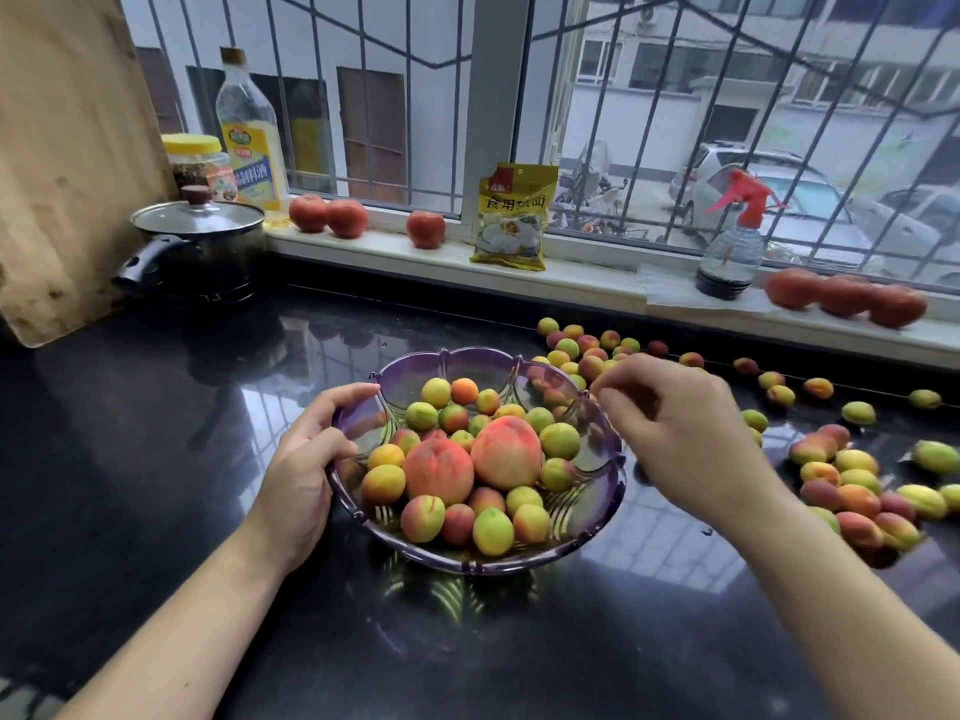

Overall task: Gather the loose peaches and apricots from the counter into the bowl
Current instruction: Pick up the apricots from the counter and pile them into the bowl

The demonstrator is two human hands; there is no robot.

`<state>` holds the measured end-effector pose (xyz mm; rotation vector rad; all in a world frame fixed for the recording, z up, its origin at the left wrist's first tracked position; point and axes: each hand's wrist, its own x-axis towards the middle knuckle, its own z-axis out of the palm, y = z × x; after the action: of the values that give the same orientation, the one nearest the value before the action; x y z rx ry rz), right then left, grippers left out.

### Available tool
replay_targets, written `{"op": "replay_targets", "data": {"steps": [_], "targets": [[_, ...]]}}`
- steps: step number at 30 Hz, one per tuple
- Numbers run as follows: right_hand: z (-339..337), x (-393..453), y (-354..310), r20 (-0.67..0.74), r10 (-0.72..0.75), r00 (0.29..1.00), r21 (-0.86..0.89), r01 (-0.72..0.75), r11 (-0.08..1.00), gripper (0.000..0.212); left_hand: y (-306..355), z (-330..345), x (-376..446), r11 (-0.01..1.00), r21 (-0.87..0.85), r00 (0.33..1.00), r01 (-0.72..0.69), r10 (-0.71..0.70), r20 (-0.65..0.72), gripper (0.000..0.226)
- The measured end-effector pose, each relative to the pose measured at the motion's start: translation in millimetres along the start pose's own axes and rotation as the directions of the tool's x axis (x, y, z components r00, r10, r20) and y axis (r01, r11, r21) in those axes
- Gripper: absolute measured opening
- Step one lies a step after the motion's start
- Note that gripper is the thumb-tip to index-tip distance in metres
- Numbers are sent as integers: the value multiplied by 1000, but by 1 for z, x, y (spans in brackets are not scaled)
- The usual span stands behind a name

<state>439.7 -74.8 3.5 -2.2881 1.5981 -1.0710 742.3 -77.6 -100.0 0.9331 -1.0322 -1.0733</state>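
Bowl [597, 439], purple and translucent with a scalloped rim, sits mid-counter on the glossy black counter [156, 459], already loaded with two peaches [439, 470] at its centre and many small apricots [491, 530] around them. Left hand [301, 470] grips the bowl's left rim, thumb inside the wall, fingers curled over the edge. Right hand [675, 423] hangs over the bowl's right rim, fingers curled inward; whether they pinch a fruit cannot be told from this angle. Loose apricots lie on the counter to the right: one cluster [582, 350] just beyond the bowl's far right edge, partly hidden behind the right hand, another pile [857, 491] near right, and scattered singles [818, 388] strung along the far right. Right forearm crosses in front of part of the near pile. On the windowsill [597, 288] at the far side: tomatoes [327, 215] left and right, a yellow packet [511, 218], a spray bottle [732, 252] with red trigger. Far left: lidded pot [200, 246], oil bottle [249, 132], yellow-capped jar [195, 158], wooden board [67, 148] leaning upright.
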Motion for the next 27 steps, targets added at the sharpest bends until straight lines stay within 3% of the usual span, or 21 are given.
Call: {"op": "replay_targets", "data": {"steps": [1, 3, 7, 13, 16, 20, 22, 24, 27], "targets": [[2, -1, 18, -187, 19, 982, -9, -21, 1000, 12, 0, 0, 0, 1000, 5, 1000, -4, 4, 0, 56], [13, -8, 58, -333, 45, 942, -160, -104, 982, 13, -1, 1, -1, 1000, 9, 1000, -2, 2, -2, 56], [41, -25, 111, -154, 215, 964, -426, -261, 866, 34, -1, 1, 1, 1000, 4, 1000, 3, -3, -8, 56], [54, -24, 119, -47, 224, 973, -540, -213, 814, 41, -2, 0, 1, 1000, -27, 1000, 8, -8, -3, 55], [55, -25, 121, -75, 204, 976, -554, -211, 805, 33, -2, 0, 1, 999, -34, 1000, 15, -15, -11, 55], [49, -25, 117, -140, 119, 983, -472, -172, 865, 30, -3, 0, 1, 1000, -22, 1000, 17, -18, -20, 57], [41, -26, 105, -220, 63, 973, -313, -132, 940, 28, -2, 1, 0, 999, -27, 999, 22, -22, -26, 58], [30, -27, 88, -301, 119, 946, -66, -145, 987, 25, -1, 1, 0, 999, -31, 1000, 19, -20, -24, 58], [24, -30, 75, -227, 139, 964, 126, -113, 986, 25, -2, 0, 1, 999, -38, 999, 21, -22, -28, 57]]}}
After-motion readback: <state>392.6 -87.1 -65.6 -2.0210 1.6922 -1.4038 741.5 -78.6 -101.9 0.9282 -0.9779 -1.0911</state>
